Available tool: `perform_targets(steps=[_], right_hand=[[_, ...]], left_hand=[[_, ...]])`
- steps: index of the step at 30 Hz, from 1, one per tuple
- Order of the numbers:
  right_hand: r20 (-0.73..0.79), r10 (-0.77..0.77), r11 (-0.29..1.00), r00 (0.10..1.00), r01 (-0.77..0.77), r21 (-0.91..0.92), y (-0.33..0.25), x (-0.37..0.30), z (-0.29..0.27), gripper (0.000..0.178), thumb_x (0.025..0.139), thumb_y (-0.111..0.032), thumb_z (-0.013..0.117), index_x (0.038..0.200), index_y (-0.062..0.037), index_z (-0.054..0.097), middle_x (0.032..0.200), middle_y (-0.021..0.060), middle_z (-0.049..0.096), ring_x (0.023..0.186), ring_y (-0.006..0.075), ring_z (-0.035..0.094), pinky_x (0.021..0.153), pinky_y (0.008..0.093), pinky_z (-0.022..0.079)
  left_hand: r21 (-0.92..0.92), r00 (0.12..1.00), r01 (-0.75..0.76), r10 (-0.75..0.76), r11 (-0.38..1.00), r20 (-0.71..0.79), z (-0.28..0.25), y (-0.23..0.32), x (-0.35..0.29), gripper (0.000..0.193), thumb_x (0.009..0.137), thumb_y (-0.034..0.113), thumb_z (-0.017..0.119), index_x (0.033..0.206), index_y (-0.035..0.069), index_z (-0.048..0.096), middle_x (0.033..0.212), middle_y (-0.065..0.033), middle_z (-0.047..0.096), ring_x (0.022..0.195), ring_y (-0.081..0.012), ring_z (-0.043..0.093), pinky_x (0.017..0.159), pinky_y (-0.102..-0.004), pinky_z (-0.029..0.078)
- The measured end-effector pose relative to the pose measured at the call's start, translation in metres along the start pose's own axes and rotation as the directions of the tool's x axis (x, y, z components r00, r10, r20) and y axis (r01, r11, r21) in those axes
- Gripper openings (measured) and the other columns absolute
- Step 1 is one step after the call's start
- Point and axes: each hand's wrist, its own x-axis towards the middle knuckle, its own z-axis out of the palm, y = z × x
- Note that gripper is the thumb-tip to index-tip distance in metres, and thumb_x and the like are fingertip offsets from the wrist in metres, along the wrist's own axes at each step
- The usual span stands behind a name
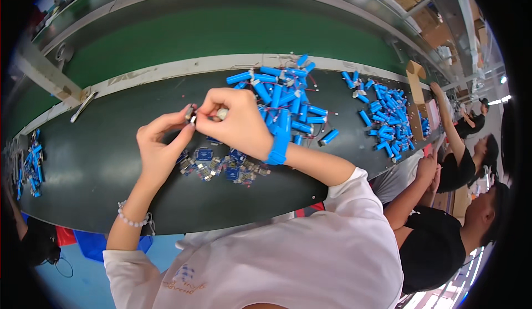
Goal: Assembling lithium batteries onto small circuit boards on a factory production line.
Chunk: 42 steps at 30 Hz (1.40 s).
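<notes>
Pinched between the thumb and fingers of my left hand [158, 145] is a small circuit board [190, 111] with a metal connector, seen nearly edge-on. My right hand [238, 121] meets it there, thumb and forefinger pressed together beside the board. Out of its curled fingers shows the pale end of a wired battery cell [222, 113] with a bit of red wire; the rest is hidden in the hand. Below both hands lies a loose heap of small blue circuit boards [204, 154] with metal connectors. Beyond my right wrist spreads a pile of blue battery cells [287, 98] with thin wires.
The dark work surface [100, 148] carries another battery pile [388, 115] at right, next to a cardboard box [415, 87], and more cells [34, 162] at far left. Tweezers [83, 108] lie near the back rail. Co-workers [443, 237] sit close on the right.
</notes>
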Motion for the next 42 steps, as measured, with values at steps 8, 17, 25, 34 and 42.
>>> perform_targets(steps=[8, 17, 25, 34, 42], right_hand=[[0.057, 0.021, 0.999, 0.998, -0.024, 0.046, 0.0, -0.005, -0.006, 0.013, 0.071, -0.005, 0.069, 0.069, 0.0013, 0.058, 0.061, 0.0056, 0.058, 0.055, 0.0086, 0.055, 0.052, 0.0233, 0.044], [0.085, -0.068, 0.998, 0.994, 0.068, 0.001, 0.001, -0.003, -0.006, 0.015, 0.068, -0.005, 0.068, 0.066, 0.0015, 0.055, 0.058, 0.0091, 0.057, 0.053, 0.0173, 0.058, 0.049, 0.0276, 0.045], [0.093, -0.034, 0.999, 0.995, 0.035, -0.012, 0.002, -0.004, -0.007, 0.014, 0.069, -0.003, 0.066, 0.063, 0.0027, 0.055, 0.059, 0.012, 0.058, 0.055, 0.021, 0.06, 0.05, 0.0289, 0.046], [0.17, 0.055, 0.995, 0.984, -0.067, 0.067, -0.003, -0.003, -0.015, 0.012, 0.068, -0.001, 0.065, 0.062, 0.0042, 0.056, 0.057, 0.013, 0.059, 0.053, 0.0193, 0.061, 0.05, 0.0275, 0.046], [0.12, -0.008, 0.997, 0.993, -0.002, 0.08, 0.0, 0.002, -0.008, 0.01, 0.068, -0.004, 0.066, 0.063, 0.0011, 0.058, 0.062, 0.012, 0.06, 0.058, 0.0218, 0.061, 0.055, 0.0309, 0.047]], left_hand=[[-0.034, 0.998, 0.014, -0.012, 0.999, 0.065, 0.002, -0.002, 0.0, 0.021, 0.073, -0.009, 0.068, 0.094, -0.006, 0.066, 0.087, -0.0073, 0.068, 0.081, -0.012, 0.065, 0.078, -0.0239, 0.051], [-0.052, 0.994, 0.091, -0.087, 0.995, 0.071, -0.006, -0.008, -0.004, 0.021, 0.073, -0.012, 0.067, 0.092, -0.005, 0.063, 0.092, -0.0089, 0.065, 0.086, -0.0133, 0.063, 0.078, -0.0249, 0.051], [-0.147, 0.959, 0.281, -0.271, 0.948, 0.086, -0.003, -0.009, -0.008, 0.019, 0.079, -0.009, 0.061, 0.096, -0.002, 0.057, 0.091, -0.0038, 0.06, 0.085, -0.0084, 0.058, 0.077, -0.0202, 0.045], [-0.133, 0.975, 0.211, -0.198, 0.968, 0.101, -0.003, -0.015, -0.01, 0.018, 0.08, -0.008, 0.062, 0.096, -0.002, 0.057, 0.088, -0.005, 0.062, 0.08, -0.0083, 0.059, 0.072, -0.0197, 0.045], [-0.093, 0.977, 0.19, -0.179, 0.977, 0.115, -0.023, -0.012, 0.009, 0.023, 0.078, -0.011, 0.061, 0.099, -0.005, 0.061, 0.092, -0.0077, 0.063, 0.086, -0.0112, 0.061, 0.079, -0.023, 0.048]])
